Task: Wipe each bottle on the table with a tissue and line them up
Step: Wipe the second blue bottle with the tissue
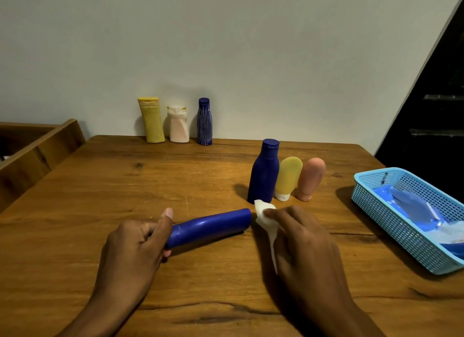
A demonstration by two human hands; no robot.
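My left hand [136,238] grips one end of a long blue bottle [211,226], held sideways just above the wooden table [125,181]. My right hand [298,238] pinches a white tissue [263,215] right at the bottle's other end. Behind them stand a dark blue bottle [263,173], a yellow tube [288,178] on its white cap and a pink tube [310,178], side by side. Against the wall at the back stand a yellow bottle [151,120], a pale pink bottle [178,124] and a striped blue bottle [204,122].
A light blue plastic basket [371,196] sits at the table's right edge with a blue packet and white tissue in it. A wooden frame [37,150] adjoins the table on the left. A dark opening lies beyond the right edge.
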